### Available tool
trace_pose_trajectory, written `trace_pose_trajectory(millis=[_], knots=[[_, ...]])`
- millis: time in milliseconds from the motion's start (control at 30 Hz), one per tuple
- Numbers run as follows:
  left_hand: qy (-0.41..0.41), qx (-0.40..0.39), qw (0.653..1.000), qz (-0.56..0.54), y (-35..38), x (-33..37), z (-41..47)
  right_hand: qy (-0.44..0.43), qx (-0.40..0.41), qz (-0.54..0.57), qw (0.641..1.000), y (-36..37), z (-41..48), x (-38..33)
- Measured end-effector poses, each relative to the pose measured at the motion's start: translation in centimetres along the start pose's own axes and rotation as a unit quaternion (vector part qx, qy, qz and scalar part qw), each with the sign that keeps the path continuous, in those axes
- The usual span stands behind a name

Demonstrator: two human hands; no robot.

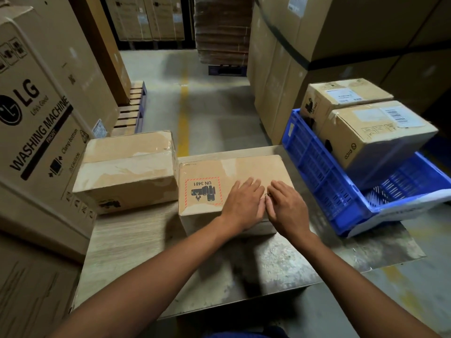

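A brown cardboard box with a red-bordered "UN 3481" battery label lies on a worn metal table in front of me. My left hand lies flat on the box's top, near its right front corner, fingers straight. My right hand rests right beside it on the same top, touching the left hand; its thumb and forefinger seem to pinch something tiny, which I cannot make out.
A second taped cardboard box sits to the left on the table. A blue plastic crate at the right holds two cartons. Large LG washing-machine cartons stand at left; tall cartons at right. A floor aisle runs ahead.
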State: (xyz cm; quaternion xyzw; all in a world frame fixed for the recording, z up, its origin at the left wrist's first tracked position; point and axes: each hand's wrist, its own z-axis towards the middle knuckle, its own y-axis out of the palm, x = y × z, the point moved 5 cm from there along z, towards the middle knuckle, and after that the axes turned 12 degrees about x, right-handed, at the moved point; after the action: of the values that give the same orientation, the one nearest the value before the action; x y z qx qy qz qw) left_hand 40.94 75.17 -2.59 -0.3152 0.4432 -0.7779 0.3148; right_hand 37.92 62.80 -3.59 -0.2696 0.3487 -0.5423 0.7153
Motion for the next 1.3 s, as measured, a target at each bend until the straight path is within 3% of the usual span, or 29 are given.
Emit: trace_pose_trajectory(millis=[233,400,667,733,833,967,1067,1200,1300], knots=[[-0.045,-0.052,0.998,0.013,-1.4,-0.4,2.9,0.012,-0.061,-0.082,0.995,0.6,3.6,-0.4],[-0.078,-0.060,0.995,0.010,-0.1,-3.1,3.4,0.012,-0.105,-0.067,0.992,2.2,5.8,-0.6],[-0.059,-0.080,0.995,-0.016,0.1,-4.9,3.1,0.001,-0.145,-0.091,0.985,2.6,8.0,-0.5],[-0.116,-0.058,0.991,0.025,-0.5,-6.6,2.6,0.046,-0.138,-0.070,0.987,2.7,7.9,-0.6],[-0.291,0.015,0.953,0.079,-2.3,-10.0,0.8,0.130,-0.145,-0.049,0.980,3.1,6.4,0.2],[-0.412,0.014,0.907,0.084,-3.6,-11.6,-1.9,0.176,-0.181,-0.035,0.967,3.0,4.9,1.1],[-0.428,0.025,0.901,0.071,-4.5,-11.1,-2.8,0.182,-0.156,-0.015,0.971,1.8,3.8,0.8],[-0.419,0.117,0.900,0.018,-5.8,-10.5,-3.9,0.276,-0.143,0.081,0.947,0.7,4.6,1.5],[-0.411,0.197,0.889,-0.043,-6.4,-10.2,-4.5,0.294,-0.086,0.122,0.944,0.0,5.0,1.7]])
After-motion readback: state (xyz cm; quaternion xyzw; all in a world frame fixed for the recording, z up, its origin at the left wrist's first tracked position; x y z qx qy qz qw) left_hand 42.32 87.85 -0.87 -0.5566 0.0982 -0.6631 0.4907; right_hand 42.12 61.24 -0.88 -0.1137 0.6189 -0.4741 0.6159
